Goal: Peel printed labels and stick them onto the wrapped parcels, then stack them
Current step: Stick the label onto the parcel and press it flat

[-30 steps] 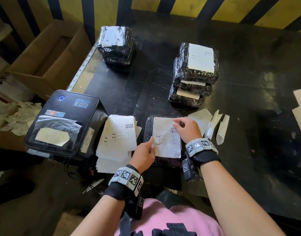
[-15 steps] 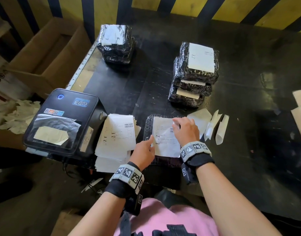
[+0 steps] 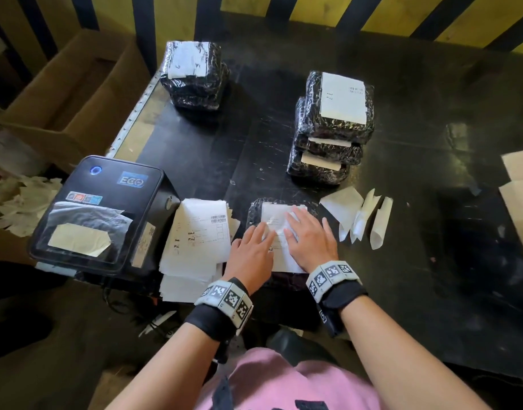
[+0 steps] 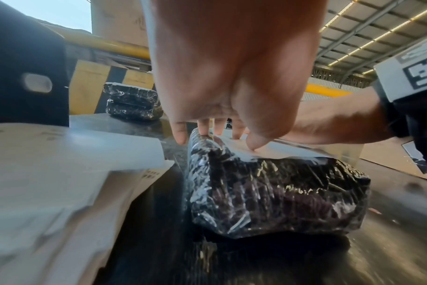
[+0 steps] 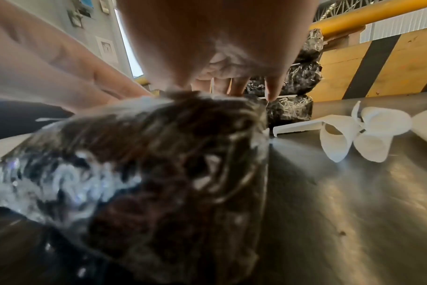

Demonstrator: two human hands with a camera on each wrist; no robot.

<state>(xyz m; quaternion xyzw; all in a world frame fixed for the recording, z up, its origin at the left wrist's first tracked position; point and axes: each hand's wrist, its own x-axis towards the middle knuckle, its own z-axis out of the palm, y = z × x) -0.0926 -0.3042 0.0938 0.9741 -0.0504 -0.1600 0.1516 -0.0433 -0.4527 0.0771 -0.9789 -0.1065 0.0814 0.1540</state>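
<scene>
Pressing flat with straight, spread fingers, the left hand (image 3: 252, 252) and right hand (image 3: 311, 240) cover a white printed label (image 3: 272, 216) atop the black film-wrapped parcel (image 4: 276, 194), just right of the black label printer (image 3: 96, 213).

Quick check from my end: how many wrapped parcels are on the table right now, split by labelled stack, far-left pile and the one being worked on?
Labelled stack, right of centre: 3
Far-left pile: 2
Parcel under the hands, label pressed flat by left hand and right hand: 1
Total: 6 parcels
</scene>
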